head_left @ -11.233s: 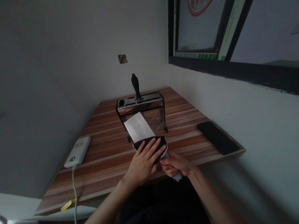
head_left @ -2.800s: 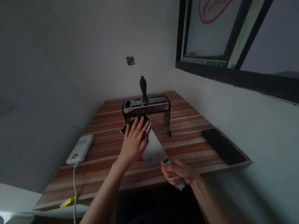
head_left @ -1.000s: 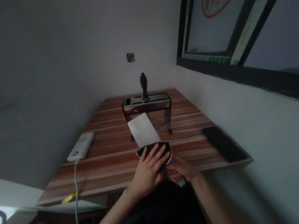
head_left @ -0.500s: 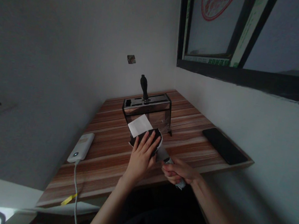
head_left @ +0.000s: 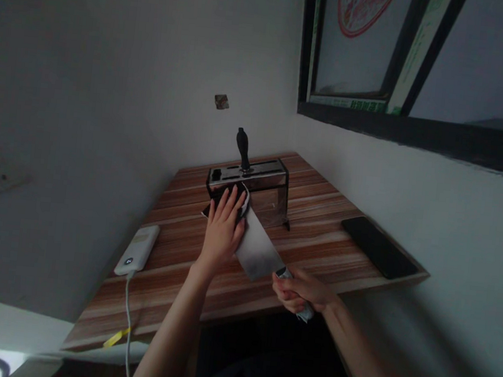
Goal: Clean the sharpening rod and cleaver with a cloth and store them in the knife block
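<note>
Cleaver (head_left: 257,249) sat clamped by its handle in my R hand (head_left: 301,293); L hand (head_left: 222,231) lay flat, fingers straight, pressing dark cloth (head_left: 212,204) onto blade's far end, near knife rack (head_left: 259,180).

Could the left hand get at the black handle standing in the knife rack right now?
Probably yes: the left hand presses a cloth on the cleaver just before the rack; nothing blocks the handle.

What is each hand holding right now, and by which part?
The right hand grips the cleaver by its handle. The left hand presses a dark cloth flat against the blade's far end.
</note>
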The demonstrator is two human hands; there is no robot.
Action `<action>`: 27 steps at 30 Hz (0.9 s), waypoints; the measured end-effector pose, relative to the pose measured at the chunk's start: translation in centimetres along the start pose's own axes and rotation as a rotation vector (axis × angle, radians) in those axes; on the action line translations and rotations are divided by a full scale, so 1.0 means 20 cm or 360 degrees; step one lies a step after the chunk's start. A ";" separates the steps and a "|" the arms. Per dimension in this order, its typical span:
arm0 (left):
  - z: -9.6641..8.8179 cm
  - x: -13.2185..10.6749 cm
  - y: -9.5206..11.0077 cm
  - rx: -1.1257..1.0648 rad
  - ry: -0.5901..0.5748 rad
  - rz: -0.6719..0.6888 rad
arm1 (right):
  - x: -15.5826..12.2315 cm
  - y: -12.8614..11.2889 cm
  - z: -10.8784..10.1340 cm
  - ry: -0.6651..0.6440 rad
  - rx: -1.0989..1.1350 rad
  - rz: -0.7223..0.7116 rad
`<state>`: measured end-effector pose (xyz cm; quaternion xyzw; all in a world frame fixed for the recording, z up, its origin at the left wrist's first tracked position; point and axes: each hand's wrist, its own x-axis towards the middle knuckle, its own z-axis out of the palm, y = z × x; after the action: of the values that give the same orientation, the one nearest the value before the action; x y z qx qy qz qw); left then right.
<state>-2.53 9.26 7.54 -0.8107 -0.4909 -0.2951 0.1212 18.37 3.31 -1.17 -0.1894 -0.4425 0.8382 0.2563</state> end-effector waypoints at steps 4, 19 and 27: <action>0.00 0.00 0.01 0.0005 0.0042 -0.0025 | 0.00 0.00 -0.01 -0.0038 0.0019 0.0006; 0.09 -0.20 0.18 0.0012 -0.0114 0.0077 | 0.01 -0.02 0.00 -0.0002 0.0091 0.0038; 0.13 -0.36 0.30 -0.0021 -0.0273 0.0171 | 0.00 -0.01 0.00 0.0122 0.0108 0.0050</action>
<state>1.17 2.33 1.79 -0.8590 -0.4534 -0.2207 0.0891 18.32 3.39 -0.97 -0.2196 -0.4006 0.8488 0.2662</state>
